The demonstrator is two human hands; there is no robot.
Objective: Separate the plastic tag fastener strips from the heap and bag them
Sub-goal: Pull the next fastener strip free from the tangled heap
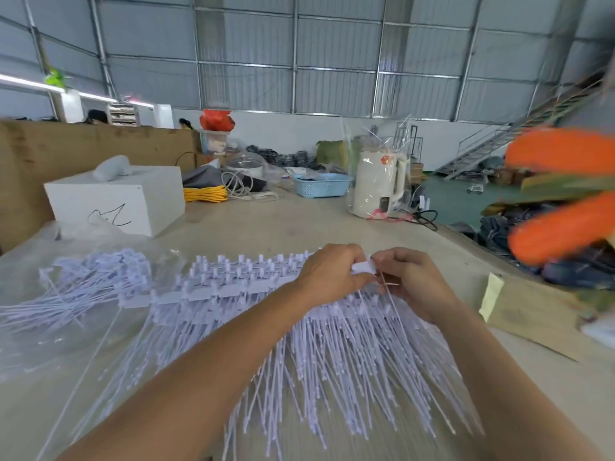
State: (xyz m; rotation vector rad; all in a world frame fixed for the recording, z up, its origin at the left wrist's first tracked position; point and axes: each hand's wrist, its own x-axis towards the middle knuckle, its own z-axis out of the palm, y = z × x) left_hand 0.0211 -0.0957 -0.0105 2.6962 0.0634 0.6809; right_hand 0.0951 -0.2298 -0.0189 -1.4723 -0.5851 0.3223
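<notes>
Both hands meet over the middle of the counter (253, 227), above the far right end of the heap of fastener strips (299, 344). The left hand (327, 272) has its grip curled narrow around a small white fastener head (362, 268), and the right hand (411, 277) pinches the same piece from the other side, with a thin white stem running down from between its fingers toward the heap. The heap lies fanned across the counter's near half, its connecting bars away from the person and its long thin stems spreading toward the near edge.

At the counter's left edge lies a clear plastic bag (66, 294) with separated strips (100, 277) inside it. Behind the bag, toward the far left corner, sits a white box (116, 201). Near the far edge lie a yellow coiled cord (204, 194) and a light blue basket (321, 185), and a white kettle (377, 184) wrapped in clear film stands just right of the basket. A pale paper envelope (532, 314) lies at the right edge.
</notes>
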